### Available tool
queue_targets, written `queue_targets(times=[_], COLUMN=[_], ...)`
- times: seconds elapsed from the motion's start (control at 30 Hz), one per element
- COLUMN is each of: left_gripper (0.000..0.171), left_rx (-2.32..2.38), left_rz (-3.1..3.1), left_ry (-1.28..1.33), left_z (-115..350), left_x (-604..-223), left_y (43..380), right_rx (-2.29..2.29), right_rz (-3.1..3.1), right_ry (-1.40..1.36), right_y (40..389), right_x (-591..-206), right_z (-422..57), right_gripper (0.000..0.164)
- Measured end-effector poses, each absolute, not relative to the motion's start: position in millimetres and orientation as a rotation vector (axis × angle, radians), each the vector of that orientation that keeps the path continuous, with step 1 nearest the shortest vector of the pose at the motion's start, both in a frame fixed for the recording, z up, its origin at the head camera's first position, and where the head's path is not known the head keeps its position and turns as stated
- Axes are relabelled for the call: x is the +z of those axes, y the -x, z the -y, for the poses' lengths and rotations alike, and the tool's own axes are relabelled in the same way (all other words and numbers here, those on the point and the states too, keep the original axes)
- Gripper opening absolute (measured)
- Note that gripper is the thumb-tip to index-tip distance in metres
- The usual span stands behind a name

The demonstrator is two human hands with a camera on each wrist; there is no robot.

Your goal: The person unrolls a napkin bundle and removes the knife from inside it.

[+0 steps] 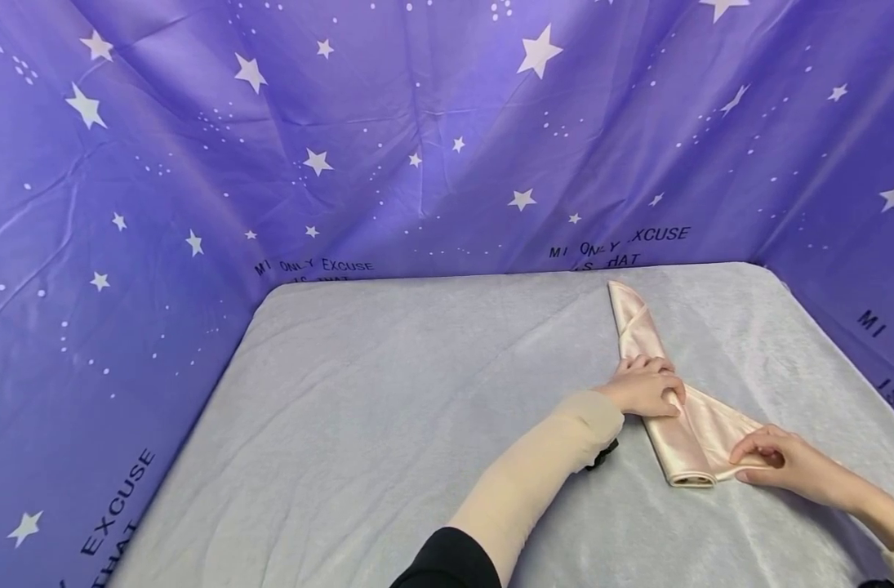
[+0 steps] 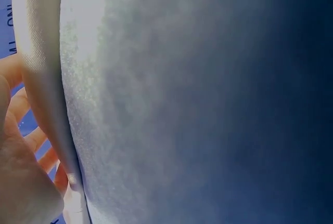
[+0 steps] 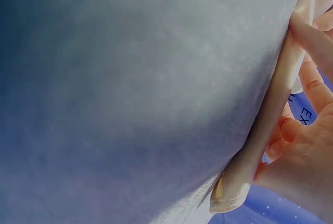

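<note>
A shiny champagne-coloured satin cloth lies on the right half of the bed-like surface. Its left part is rolled into a long flattened band, and a thinner flap spreads out to the right. My left hand lies across the middle of the roll, fingers bent over it and thumb on the flap side. Further right and nearer to me, my right hand pinches the flap's near edge between thumb and fingers. The left wrist view shows the left hand along the cloth's edge; the right wrist view shows the roll's end beside the right hand.
Grey plush fabric with shallow wrinkles covers the flat surface. Purple curtains printed with white stars and black lettering hang along the back and both sides. A black strap shows under the left wrist.
</note>
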State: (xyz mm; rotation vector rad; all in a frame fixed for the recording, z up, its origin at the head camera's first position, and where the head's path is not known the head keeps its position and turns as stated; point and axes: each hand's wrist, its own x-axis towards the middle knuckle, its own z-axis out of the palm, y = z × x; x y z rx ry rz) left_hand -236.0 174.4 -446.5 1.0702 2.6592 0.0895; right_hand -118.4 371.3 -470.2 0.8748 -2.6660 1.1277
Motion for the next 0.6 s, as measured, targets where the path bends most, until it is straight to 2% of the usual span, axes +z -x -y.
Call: queue_targets(times=[0.6], left_gripper=[0.005], left_rx=[0.036], left_rz=[-2.67], left_ry=[-1.065], left_z=[-180.8], left_x=[-443.4], left_y=[231.5], right_rx=[1.143], right_rz=[2.645], right_ry=[-0.86], right_y=[117.5], right_x=[-471.8], right_z=[-372.4], right_gripper=[0.039])
